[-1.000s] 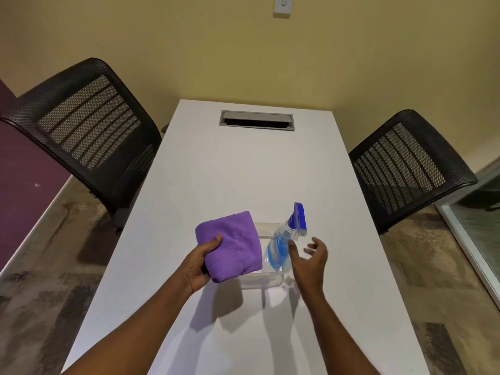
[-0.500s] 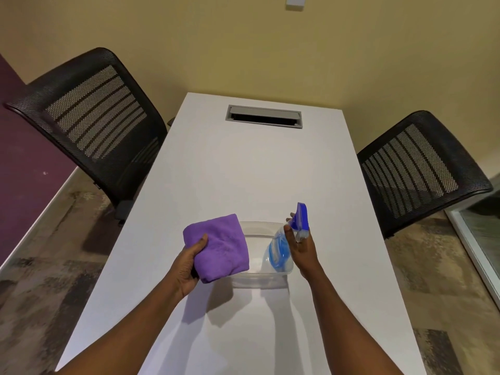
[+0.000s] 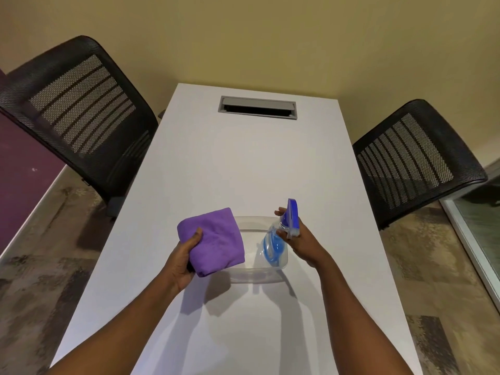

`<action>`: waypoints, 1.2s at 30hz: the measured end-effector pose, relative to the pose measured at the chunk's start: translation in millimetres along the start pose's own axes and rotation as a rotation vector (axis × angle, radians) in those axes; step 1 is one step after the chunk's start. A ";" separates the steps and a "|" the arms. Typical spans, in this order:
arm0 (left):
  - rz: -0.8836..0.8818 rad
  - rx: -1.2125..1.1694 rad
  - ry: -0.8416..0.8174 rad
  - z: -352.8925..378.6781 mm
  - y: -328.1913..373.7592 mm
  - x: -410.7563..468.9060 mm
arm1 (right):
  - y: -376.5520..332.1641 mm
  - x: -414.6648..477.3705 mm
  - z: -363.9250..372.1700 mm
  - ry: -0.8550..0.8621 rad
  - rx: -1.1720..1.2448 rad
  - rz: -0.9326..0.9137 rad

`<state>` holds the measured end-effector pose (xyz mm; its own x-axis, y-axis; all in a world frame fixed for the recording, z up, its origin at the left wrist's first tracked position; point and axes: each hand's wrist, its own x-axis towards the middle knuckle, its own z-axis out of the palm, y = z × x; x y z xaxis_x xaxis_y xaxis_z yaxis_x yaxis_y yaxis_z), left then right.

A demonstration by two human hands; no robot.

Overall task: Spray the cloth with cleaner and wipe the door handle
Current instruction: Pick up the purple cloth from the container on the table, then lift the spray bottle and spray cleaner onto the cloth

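Holding a folded purple cloth in the left hand, thumb on top, fingers wrapped under the near-left edge; cloth is lifted off the desk, shadow visible below it. Right hand is closed around the neck of a spray bottle: clear body with blue liquid, blue trigger head pointing up and away. Bottle is tilted, its base sits in or just over a clear plastic tub at the middle of the near half of the desk; can't tell if the base touches the tub floor. Cloth overlaps the tub's left rim as seen from here, just beside the bottle, not touching it.

Desk is white, long, running away toward a yellow wall. Grey cable slot set into the far end. Black mesh chair on the left, another chair on the right, both pulled close to the desk edges. Floor is patterned carpet. Purple panel at far left, glass pane with white frame at right edge. Door handle not in view.
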<state>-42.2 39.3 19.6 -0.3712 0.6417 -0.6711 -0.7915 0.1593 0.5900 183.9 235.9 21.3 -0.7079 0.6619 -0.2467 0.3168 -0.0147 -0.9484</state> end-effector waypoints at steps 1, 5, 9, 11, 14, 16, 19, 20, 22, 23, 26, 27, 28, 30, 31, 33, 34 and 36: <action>-0.001 -0.004 -0.003 0.8 0.0 0.2 | -1.5 0.3 -3.6 -0.005 -0.009 -0.001; 0.001 -0.014 -0.009 4.6 -0.1 2.0 | -4.9 2.9 -9.1 0.083 -0.012 0.000; 0.006 -0.017 -0.006 3.0 -1.6 2.4 | -1.6 7.5 -7.7 0.140 -0.026 -0.001; 0.015 -0.022 -0.002 1.9 -2.1 2.0 | -0.5 9.7 -5.4 0.190 -0.016 -0.005; 0.021 -0.035 0.005 2.2 -2.1 1.8 | -4.7 13.3 -3.5 0.270 -0.004 -0.006; 0.022 -0.044 0.012 1.9 -1.9 1.5 | -12.5 15.4 -4.2 0.312 -0.007 -0.026; 0.022 -0.058 0.013 0.4 -1.0 0.6 | -29.0 16.0 -3.9 0.349 -0.048 -0.069; 0.022 -0.063 0.012 0.3 -0.2 0.1 | -34.6 15.5 -3.3 0.367 -0.044 -0.087; 0.026 -0.069 0.013 0.8 1.8 -1.2 | -45.0 14.0 -2.8 0.421 -0.012 -0.151; 0.030 -0.071 0.016 1.2 3.0 -2.1 | -49.1 13.5 -3.2 0.448 0.016 -0.190; 0.044 -0.076 0.012 2.4 5.5 -4.9 | -62.2 9.3 -4.0 0.484 0.070 -0.274; 0.048 -0.077 0.004 3.0 6.2 -5.6 | -66.4 8.1 -4.4 0.486 0.058 -0.291; 0.051 -0.079 -0.006 3.9 6.7 -6.4 | -70.3 7.3 -4.8 0.484 0.035 -0.308; 0.054 -0.083 -0.019 6.1 7.6 -7.7 | -76.4 4.8 -5.8 0.471 -0.009 -0.339; 0.055 -0.084 -0.021 7.2 7.9 -8.2 | -78.6 3.2 -6.4 0.468 -0.015 -0.344; 0.056 -0.086 -0.026 9.1 8.3 -9.0 | -81.5 0.0 -7.6 0.459 -0.008 -0.338; 0.057 -0.084 -0.025 10.2 8.6 -9.3 | -82.9 -1.9 -7.9 0.448 0.005 -0.328; 0.065 -0.074 -0.020 12.9 9.4 -10.1 | -85.8 -5.4 -8.4 0.408 0.035 -0.306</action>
<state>-39.6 44.1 37.7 -0.4141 0.6637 -0.6229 -0.8000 0.0610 0.5969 165.7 239.9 105.7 -0.4585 0.8784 0.1347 0.1076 0.2053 -0.9728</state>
